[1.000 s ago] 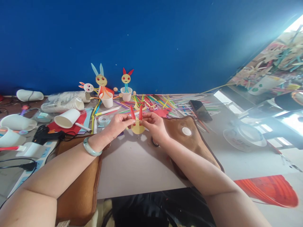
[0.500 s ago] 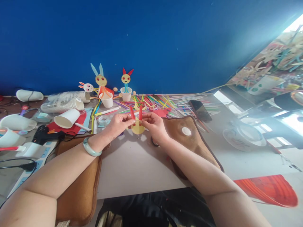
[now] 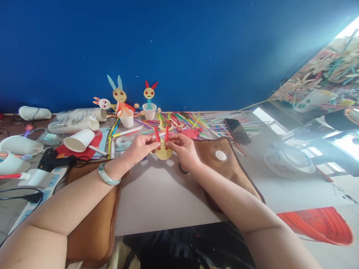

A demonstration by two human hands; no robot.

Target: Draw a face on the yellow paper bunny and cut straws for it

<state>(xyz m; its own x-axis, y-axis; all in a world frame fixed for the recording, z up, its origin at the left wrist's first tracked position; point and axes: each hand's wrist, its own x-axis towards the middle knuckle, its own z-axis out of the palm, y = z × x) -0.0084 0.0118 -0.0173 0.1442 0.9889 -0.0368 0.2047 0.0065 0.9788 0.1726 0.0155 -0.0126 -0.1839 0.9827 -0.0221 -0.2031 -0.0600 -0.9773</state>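
A round yellow paper rabbit face [image 3: 163,153] with two red ears and small red eyes is held up above the table between both hands. My left hand [image 3: 144,147], a pale green bangle at its wrist, pinches the left ear near its base. With thumb and fingers closed, my right hand [image 3: 183,149] pinches the base of the right ear. Behind stand two rabbit figures in paper cups: one with blue ears [image 3: 120,95] and one with red ears [image 3: 149,93]. A smaller white rabbit face [image 3: 104,103] is beside the blue-eared one.
Coloured sticks [image 3: 193,119] spread along the wall, near a black phone [image 3: 237,130]. Brown cushions lie left [image 3: 92,213] and right [image 3: 227,164]. Paper cups [image 3: 80,140], a glue gun [image 3: 54,160] and a power strip [image 3: 53,186] crowd the left. A plastic bowl [image 3: 290,164] sits right.
The rabbit face has shifted very slightly downward between my fingers. Both hands keep their pinch and almost the same place.
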